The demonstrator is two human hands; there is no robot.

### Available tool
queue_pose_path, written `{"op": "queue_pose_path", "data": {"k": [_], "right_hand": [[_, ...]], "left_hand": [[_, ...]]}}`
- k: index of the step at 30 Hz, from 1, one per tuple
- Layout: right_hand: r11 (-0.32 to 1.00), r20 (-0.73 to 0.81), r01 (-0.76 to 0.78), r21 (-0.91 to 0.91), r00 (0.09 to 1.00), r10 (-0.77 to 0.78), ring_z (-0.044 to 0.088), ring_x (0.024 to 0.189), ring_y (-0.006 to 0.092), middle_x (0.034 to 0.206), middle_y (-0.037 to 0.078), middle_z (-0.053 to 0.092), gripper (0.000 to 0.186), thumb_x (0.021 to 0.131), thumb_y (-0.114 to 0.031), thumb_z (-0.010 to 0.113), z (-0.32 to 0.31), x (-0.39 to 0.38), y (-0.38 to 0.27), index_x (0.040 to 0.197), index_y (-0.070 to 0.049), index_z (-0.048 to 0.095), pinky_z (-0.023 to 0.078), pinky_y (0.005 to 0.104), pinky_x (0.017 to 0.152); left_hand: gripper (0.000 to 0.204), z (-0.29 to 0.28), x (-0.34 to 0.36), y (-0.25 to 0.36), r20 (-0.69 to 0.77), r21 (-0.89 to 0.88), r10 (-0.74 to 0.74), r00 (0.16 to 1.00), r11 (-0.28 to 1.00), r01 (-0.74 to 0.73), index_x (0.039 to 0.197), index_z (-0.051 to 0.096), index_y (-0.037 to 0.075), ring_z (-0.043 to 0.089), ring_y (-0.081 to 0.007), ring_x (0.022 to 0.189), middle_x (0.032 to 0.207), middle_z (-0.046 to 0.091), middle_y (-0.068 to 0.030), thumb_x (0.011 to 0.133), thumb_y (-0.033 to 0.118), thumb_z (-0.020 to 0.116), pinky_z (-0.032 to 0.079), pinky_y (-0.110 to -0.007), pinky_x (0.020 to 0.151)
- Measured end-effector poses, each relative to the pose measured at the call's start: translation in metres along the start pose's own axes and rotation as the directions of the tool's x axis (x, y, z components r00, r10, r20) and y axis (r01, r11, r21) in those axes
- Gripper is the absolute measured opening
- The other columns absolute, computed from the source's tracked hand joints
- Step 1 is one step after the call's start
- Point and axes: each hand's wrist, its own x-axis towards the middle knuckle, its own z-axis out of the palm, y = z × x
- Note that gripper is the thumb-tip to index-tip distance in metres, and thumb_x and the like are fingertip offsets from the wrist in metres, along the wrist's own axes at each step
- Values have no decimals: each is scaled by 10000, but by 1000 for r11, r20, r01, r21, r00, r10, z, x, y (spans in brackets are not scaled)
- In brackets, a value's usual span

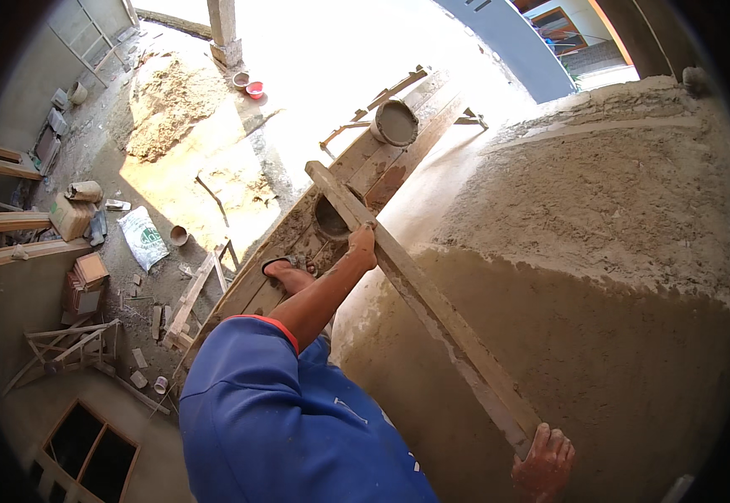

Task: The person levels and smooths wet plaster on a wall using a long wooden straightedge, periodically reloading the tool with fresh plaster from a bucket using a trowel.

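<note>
A long wooden straightedge [444, 314] lies slantwise along the wall, over the boundary between darker, smoother wet plaster [482, 293] and rough, lumpy plaster [591, 201]. My left hand [363, 244] is closed round its upper part. At its lower end, my right hand [542, 464] grips the wood with the fingers curled over the edge. Beyond my left hand, a bucket [329, 220] stands on the planks, partly covered by the straightedge. Another bucket [396, 123] of grey mix sits farther along.
I stand on a raised plank scaffold [251, 289], one sandalled foot [288, 272] showing. Below to the left lie a sand heap [163, 105], a white sack [142, 237], stacked tiles [86, 283] and a wooden trestle [67, 348]. A post [223, 32] rises at the back.
</note>
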Motion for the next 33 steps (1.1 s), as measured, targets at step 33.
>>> {"op": "queue_pose_path", "data": {"k": [33], "right_hand": [[1,115,-973,231,28,993,422,1067,494,1169,292,415,721,666,-193,720,359,-261,-207,1254,2,351,357,594,880]], "left_hand": [[552,195,-418,-399,1000,-7,-7,-9,278,-960,1073,323,-57,590,-445,747,846,595,-262,842,358,606,463,-493,645]]}}
